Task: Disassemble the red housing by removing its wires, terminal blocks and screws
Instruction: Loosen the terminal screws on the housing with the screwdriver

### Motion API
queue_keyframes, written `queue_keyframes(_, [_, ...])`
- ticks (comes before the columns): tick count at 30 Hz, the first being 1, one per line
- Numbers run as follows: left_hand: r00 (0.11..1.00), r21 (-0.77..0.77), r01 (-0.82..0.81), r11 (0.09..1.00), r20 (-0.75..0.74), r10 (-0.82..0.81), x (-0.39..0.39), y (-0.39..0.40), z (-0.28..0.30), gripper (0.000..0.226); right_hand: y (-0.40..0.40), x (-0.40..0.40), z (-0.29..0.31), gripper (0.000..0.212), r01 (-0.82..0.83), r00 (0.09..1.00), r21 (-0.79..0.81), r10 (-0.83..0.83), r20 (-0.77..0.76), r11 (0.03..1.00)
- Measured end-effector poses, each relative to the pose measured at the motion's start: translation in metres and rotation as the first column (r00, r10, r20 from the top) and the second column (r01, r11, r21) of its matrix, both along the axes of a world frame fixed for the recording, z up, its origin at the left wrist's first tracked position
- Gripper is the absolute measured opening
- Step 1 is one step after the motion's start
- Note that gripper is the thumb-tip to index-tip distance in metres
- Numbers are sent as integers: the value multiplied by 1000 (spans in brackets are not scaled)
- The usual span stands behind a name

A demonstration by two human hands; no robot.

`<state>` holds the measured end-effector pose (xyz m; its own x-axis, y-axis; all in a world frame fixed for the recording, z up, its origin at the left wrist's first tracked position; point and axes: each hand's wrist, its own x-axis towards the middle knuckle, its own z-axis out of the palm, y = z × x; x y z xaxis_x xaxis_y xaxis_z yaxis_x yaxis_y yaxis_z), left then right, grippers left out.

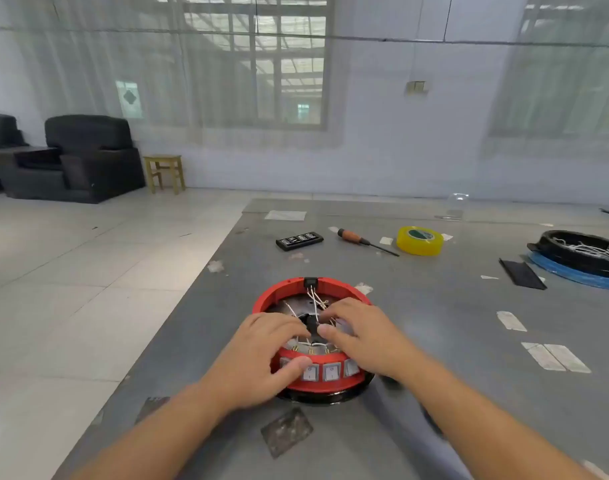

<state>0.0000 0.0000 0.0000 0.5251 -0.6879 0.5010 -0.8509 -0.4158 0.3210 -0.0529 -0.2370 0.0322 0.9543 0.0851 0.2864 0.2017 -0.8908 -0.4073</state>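
A round red housing (289,289) sits on a black base on the grey table, with white rocker switches (330,371) along its near wall. Thin white wires (315,299) run inside from a black terminal block (310,282) on its far rim. My left hand (261,358) lies over the near left rim, thumb pressing the outer wall by the switches, fingers reaching inside. My right hand (362,337) reaches in from the right, thumb and fingers around a black part (311,323) at the centre. What the fingertips hold is hidden.
Beyond the housing lie a black bit case (299,240), a screwdriver with an orange handle (365,241) and a yellow tape roll (419,240). At the far right a black tray of white wires (580,251) sits on a blue ring. The table's left edge drops to a tiled floor.
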Motion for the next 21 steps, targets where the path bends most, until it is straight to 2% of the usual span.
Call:
queue_keyframes(2, [998,7,-13,1000,69,13,9,-4,-9,43,0,6,-10,49,51,998,-75,-48,33,996])
queue_keyframes(4, [994,-18,-16,1000,108,18,17,-7,-20,45,0,12,-19,52,50,998,-82,-47,36,995])
queue_keyframes(10, [970,-109,-104,989,207,124,32,-18,-29,42,-3,39,-11,38,44,998,-91,-41,42,995])
queue_keyframes(14, [971,-153,-131,980,178,158,43,-18,-32,44,1,51,-15,40,175,982,-61,-169,83,983])
queue_keyframes(16, [976,-158,-137,978,146,161,48,-16,-33,43,3,53,-18,41,240,970,-22,-239,51,971])
queue_keyframes(19, [980,-177,-115,977,142,141,53,-15,-32,37,4,48,-22,41,198,979,141,-202,12,970])
queue_keyframes(21, [984,-196,-103,975,122,129,54,-15,-31,36,7,40,-27,46,182,983,184,-184,-5,966])
